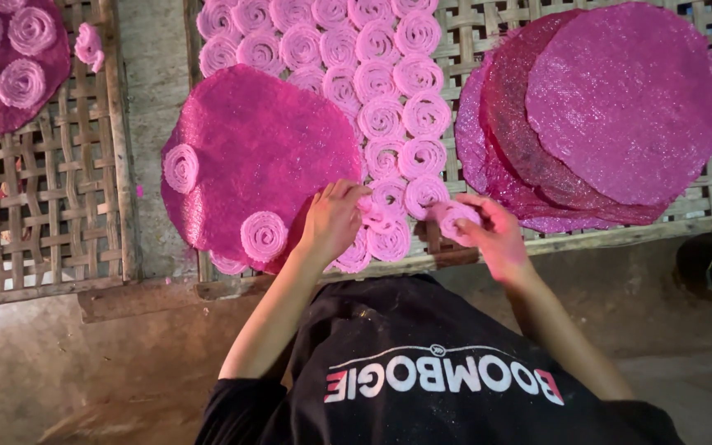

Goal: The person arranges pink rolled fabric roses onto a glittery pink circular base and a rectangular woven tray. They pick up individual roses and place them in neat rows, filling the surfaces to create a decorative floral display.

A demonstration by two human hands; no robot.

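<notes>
Pinching a pink spiral coil (453,219) in the right hand (496,239) fingers while the left hand (331,221) is pressing coils on the woven tray (488,25), risking tearing if squeezed.

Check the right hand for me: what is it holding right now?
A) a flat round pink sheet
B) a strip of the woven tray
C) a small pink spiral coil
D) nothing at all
C: the right hand holds a small pink spiral coil in its fingers, just off the rows of coils on the woven bamboo tray; the stack of flat pink sheets lies untouched farther right.
</notes>
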